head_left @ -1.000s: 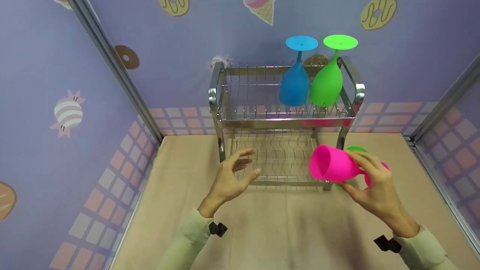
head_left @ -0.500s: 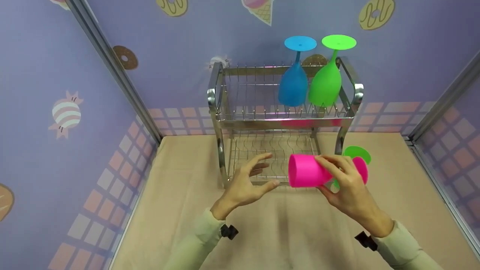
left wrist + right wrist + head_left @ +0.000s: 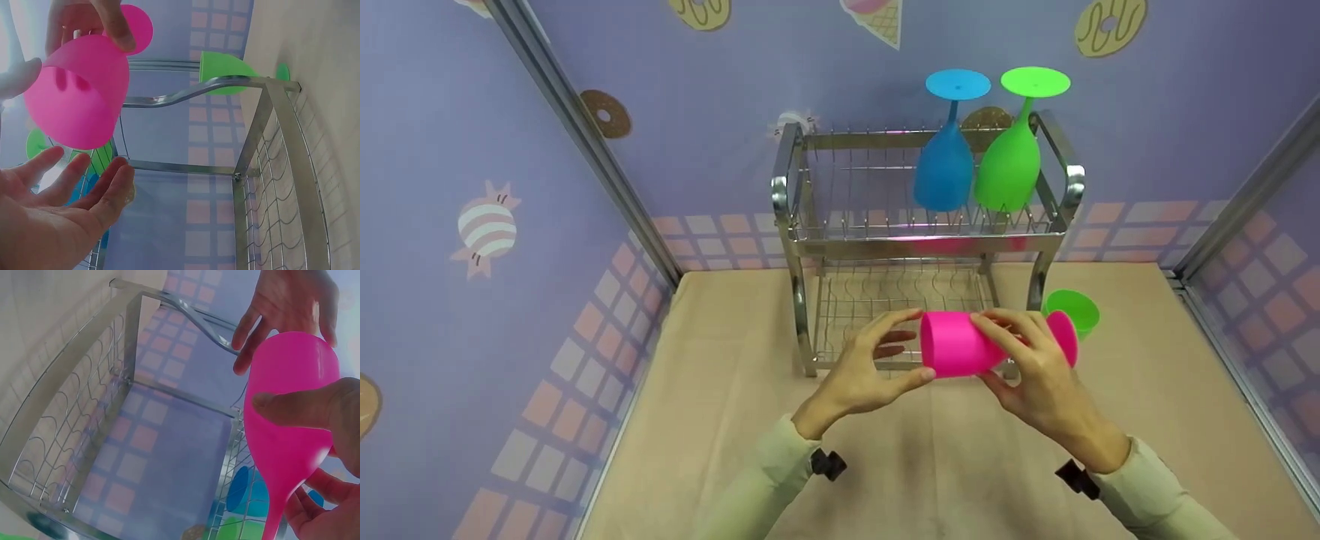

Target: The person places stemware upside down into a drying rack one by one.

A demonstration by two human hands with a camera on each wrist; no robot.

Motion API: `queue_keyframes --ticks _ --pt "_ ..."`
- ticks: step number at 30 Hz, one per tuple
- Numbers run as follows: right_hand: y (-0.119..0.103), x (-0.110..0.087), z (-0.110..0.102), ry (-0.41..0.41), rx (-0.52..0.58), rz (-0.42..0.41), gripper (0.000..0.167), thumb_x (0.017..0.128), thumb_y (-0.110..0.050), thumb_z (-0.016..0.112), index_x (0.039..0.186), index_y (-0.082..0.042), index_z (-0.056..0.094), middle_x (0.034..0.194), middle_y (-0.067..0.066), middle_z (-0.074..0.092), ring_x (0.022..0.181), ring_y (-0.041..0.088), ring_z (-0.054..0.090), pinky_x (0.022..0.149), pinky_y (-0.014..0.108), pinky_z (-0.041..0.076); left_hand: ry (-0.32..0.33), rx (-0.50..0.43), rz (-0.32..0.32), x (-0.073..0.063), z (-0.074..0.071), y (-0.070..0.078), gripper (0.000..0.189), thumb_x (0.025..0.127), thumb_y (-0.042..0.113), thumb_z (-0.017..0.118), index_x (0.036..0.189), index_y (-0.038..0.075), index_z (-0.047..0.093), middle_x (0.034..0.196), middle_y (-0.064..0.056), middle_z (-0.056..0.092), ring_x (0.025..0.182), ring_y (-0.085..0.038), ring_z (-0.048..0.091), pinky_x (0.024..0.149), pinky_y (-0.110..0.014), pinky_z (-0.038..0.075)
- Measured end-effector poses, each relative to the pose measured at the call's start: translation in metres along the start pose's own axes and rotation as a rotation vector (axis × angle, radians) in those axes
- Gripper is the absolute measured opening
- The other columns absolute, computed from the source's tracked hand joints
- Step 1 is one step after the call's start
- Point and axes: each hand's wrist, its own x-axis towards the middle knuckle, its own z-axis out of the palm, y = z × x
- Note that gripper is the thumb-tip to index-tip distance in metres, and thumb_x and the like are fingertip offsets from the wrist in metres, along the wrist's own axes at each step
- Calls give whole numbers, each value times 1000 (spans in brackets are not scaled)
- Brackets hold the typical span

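My right hand grips a pink plastic goblet around its lower bowl, thumb on the near side. The goblet lies sideways in the air, mouth to the left and foot to the right. At its mouth is my left hand, fingers spread; its thumb tip is at the rim, though contact is unclear. In the left wrist view the left fingers stand apart from the goblet. Behind, a two-tier metal dish rack carries a blue goblet and a green goblet, both upside down on the upper tier's right side.
Another green goblet stands on the beige cloth right of the rack, partly hidden by the pink one. The rack's lower wire tier lies behind my hands. Patterned walls enclose the table at the back and sides.
My right hand has carried the pink goblet leftward and levelled it. My left hand has moved right to the goblet's mouth. The goblets on the rack have stayed put.
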Motion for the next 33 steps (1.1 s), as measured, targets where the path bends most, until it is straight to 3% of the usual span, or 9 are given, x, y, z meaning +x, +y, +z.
queue_keyframes --ticks 12,17,21,25,28,33 --pt "-4 2 1 -17 -24 -7 95 61 5 101 147 -11 64 137 18 65 121 35 58 86 47 68 -7 -99 14 3 3 1 78 91 31 86 157 15 49 153 -9 56 130 -24 68 104 -34 61" --pt "-5 3 -1 -20 -30 -21 97 62 7 101 149 -11 62 140 17 64 123 35 58 90 50 66 15 -124 11 4 3 0 75 90 29 87 154 14 51 151 -9 57 127 -26 69 102 -45 62" --pt "-5 2 -5 28 -6 -51 91 63 5 100 146 -8 64 138 16 65 122 34 60 95 43 61 48 -142 8 3 2 -2 72 88 26 88 151 13 53 148 -11 58 123 -28 71 98 -43 64" --pt "-2 -2 -5 137 112 -56 69 70 3 95 134 -1 70 129 18 68 116 33 62 106 26 50 88 -158 7 3 0 -2 70 87 23 88 147 10 53 144 -15 59 121 -30 71 96 -38 65" --pt "1 -6 -1 226 219 -24 51 74 1 92 122 1 73 117 17 71 104 26 64 98 15 49 106 -171 6 3 -2 -2 70 87 21 86 145 7 50 143 -18 58 121 -31 71 97 -42 65" --pt "2 -14 13 279 461 130 39 77 11 87 113 2 73 104 12 72 92 17 66 80 17 54 129 -191 7 3 0 -1 70 86 21 83 143 3 46 142 -20 55 120 -34 70 95 -45 65"
